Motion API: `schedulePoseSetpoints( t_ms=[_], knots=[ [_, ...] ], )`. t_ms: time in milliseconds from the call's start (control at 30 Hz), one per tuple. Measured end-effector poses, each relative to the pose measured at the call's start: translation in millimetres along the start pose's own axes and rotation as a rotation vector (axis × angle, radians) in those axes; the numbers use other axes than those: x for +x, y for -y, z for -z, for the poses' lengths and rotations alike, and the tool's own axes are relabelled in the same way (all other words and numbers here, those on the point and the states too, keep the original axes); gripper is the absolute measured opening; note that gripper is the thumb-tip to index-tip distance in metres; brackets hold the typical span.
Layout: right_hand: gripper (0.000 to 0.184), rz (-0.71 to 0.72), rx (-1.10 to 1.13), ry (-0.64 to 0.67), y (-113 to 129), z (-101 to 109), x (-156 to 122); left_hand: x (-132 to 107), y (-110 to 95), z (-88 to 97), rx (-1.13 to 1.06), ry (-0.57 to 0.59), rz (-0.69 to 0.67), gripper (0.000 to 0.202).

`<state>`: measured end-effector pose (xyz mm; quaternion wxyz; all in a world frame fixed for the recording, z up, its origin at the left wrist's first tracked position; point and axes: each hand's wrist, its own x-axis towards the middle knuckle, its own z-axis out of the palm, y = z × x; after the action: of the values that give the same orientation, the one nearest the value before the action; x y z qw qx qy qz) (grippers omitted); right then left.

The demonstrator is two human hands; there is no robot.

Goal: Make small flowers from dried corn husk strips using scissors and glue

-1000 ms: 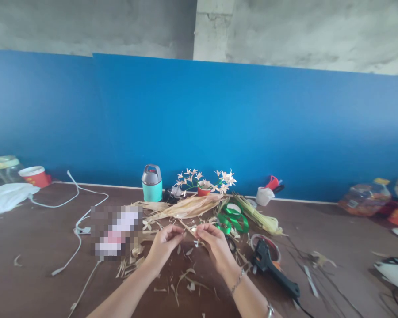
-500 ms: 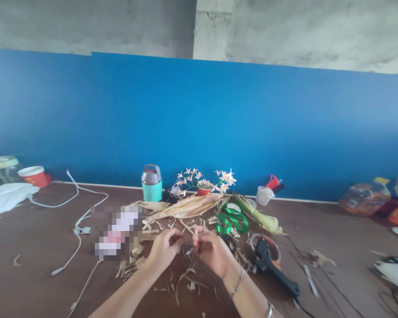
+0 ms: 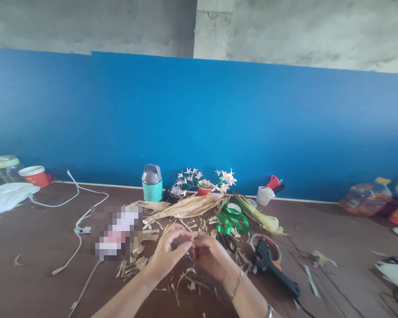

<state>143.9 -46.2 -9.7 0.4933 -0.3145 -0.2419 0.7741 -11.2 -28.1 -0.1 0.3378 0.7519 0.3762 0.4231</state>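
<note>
My left hand (image 3: pixel 171 250) and my right hand (image 3: pixel 211 255) meet fingertip to fingertip above the table. Between them is a small pale husk piece (image 3: pixel 192 239), mostly covered by the fingers. My right hand is closed on it in a pinch, and my left thumb and forefinger close in on it from the other side. Just beyond the fingers shows a thin tan strip (image 3: pixel 185 225); whether it is held or lying there I cannot tell. Husk scraps (image 3: pixel 135 264) lie about, and black scissors (image 3: pixel 230 243) rest right of my right hand.
Behind lie dried husks (image 3: pixel 189 206), a potted husk-flower arrangement (image 3: pixel 204 191), green ribbon (image 3: pixel 223 224) and a pale green stalk bundle (image 3: pixel 260 217). A black glue gun (image 3: pixel 275 269) rests against a tape roll (image 3: pixel 276 247) at right. Left stand a teal flask (image 3: pixel 152 190) and white cables (image 3: pixel 81 221).
My left hand has moved right and up, bringing its fingertips to those of my right hand. The right hand has turned slightly, and the small piece is now more hidden.
</note>
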Motion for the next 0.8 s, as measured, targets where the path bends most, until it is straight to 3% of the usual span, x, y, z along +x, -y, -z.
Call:
schedulePoseSetpoints(
  t_ms=[233, 500, 800],
  knots=[
    [0.009, 0.134, -0.242, -0.026, -6, -7, -2, 1, -1, -2.4, -0.197, -0.032, 0.132, 0.021],
    [0.028, 0.291, -0.592, -0.146, -6, -12, -2, 2, 1, -1.9, -0.292, -0.043, 0.253, 0.025],
    [0.03, 0.265, -0.565, -0.12, -4, -10, -1, 1, -1, 0.0, -0.499, -0.012, 0.394, 0.025]
  ],
)
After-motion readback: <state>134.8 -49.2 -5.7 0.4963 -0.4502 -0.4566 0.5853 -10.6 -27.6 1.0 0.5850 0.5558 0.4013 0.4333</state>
